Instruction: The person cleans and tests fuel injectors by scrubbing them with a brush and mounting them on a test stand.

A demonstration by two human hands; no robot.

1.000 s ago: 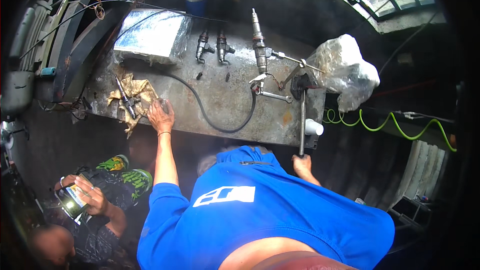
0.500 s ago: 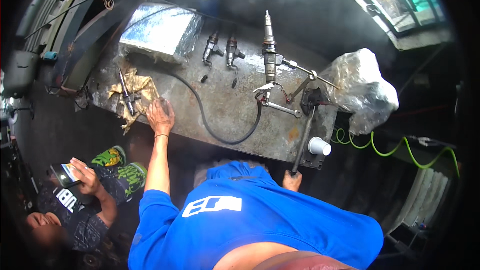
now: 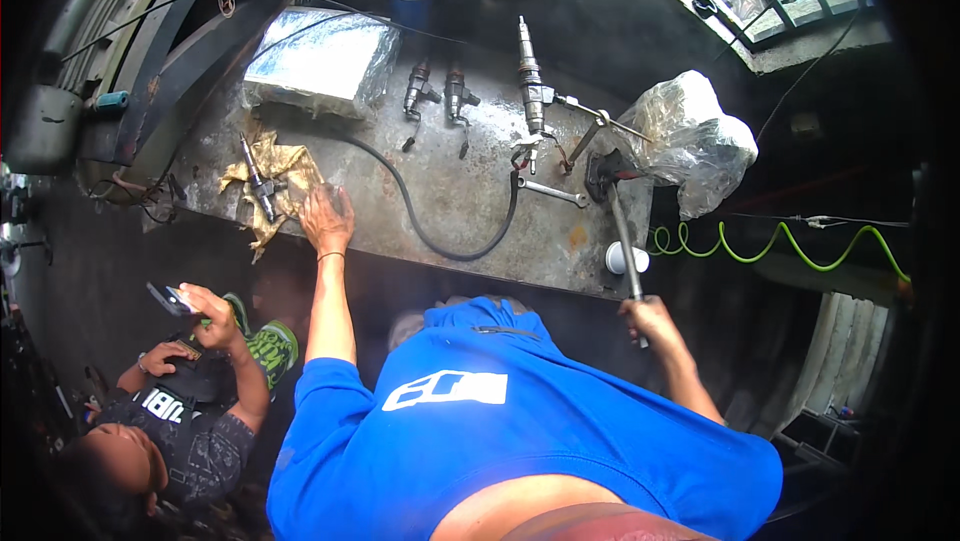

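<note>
My left hand (image 3: 326, 221) lies flat on the near edge of a metal workbench (image 3: 440, 206), fingers stretched out beside a crumpled tan cloth (image 3: 285, 166). On that cloth rests a slim fuel injector (image 3: 257, 179). My right hand (image 3: 654, 322) is closed around the end of a long metal lever (image 3: 624, 231), which runs to a dark pump-like base (image 3: 601, 175) at the bench's right side. A larger fuel injector (image 3: 531, 91) stands near the base, joined to a thin metal rod (image 3: 600, 121). Below it lies a combination wrench (image 3: 555, 192).
Two smaller injectors (image 3: 416, 93) sit left of the large one. A black hose (image 3: 400, 206) curves across the bench. Near the lever are a white cup (image 3: 628, 259), a plastic-wrapped bundle (image 3: 695, 141) and a green coiled hose (image 3: 780, 246). A co-worker (image 3: 190, 421) holds a phone at lower left.
My right hand has swung the lever's end to the right and farther from me. My left hand stays at the cloth. The co-worker's phone has shifted, and the whole view has moved slightly.
</note>
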